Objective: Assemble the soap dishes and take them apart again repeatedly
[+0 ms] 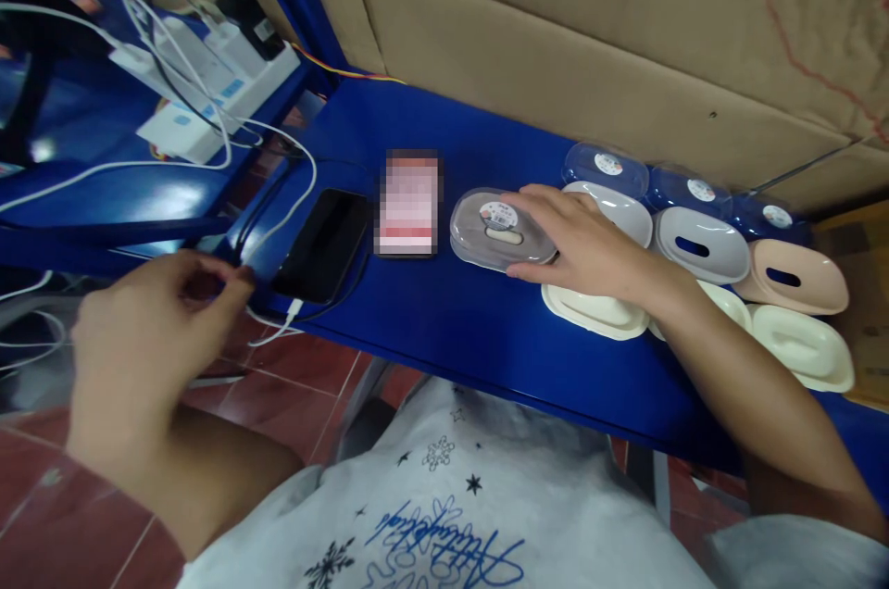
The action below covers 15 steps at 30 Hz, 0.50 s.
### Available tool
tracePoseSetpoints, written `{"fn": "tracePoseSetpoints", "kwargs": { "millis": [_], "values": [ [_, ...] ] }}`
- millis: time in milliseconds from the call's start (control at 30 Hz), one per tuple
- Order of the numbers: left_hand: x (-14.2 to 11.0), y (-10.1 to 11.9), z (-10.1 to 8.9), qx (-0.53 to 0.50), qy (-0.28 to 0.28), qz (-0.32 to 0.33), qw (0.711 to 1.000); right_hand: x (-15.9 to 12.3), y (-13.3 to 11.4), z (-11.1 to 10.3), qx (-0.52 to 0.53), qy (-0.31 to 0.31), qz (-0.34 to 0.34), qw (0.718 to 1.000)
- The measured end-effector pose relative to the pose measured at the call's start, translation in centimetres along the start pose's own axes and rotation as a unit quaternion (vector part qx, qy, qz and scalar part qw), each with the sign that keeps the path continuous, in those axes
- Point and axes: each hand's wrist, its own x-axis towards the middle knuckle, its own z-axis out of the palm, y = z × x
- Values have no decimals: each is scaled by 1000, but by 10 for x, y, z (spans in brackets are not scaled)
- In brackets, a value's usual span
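My right hand (pixel 583 246) grips the right end of a closed soap box (pixel 476 232), thumb at the near side and fingers over the far side. This box has a grey body, a clear lid and a round label, and it rests on the blue table. At the table's left edge, my left hand (pixel 156 339) is closed, thumb and forefinger pinched together beside a white cable; what they hold, if anything, is hidden. Around my right hand lie soap box parts: clear labelled lids (pixel 691 189), slotted trays in grey (pixel 701 244) and pink (pixel 792 276), and cream bases (pixel 802 348).
A black phone (pixel 324 244) with a white charging cable lies left of a second phone (pixel 408 205), whose lit screen is blurred. Power strips (pixel 222 89) with tangled cables occupy the upper left. Cardboard (pixel 556 24) lines the back of the blue table (pixel 444 320).
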Motion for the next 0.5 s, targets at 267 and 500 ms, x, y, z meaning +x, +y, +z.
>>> {"fn": "tracePoseSetpoints", "kwargs": {
  "millis": [267, 500],
  "values": [
    [-20, 43, 10, -35, 117, 190, 974, -6, 7, 2, -22, 3, -26, 999],
    [-2, 160, 26, -30, 15, 599, 800, -35, 17, -28, -39, -24, 26, 999]
  ]
}}
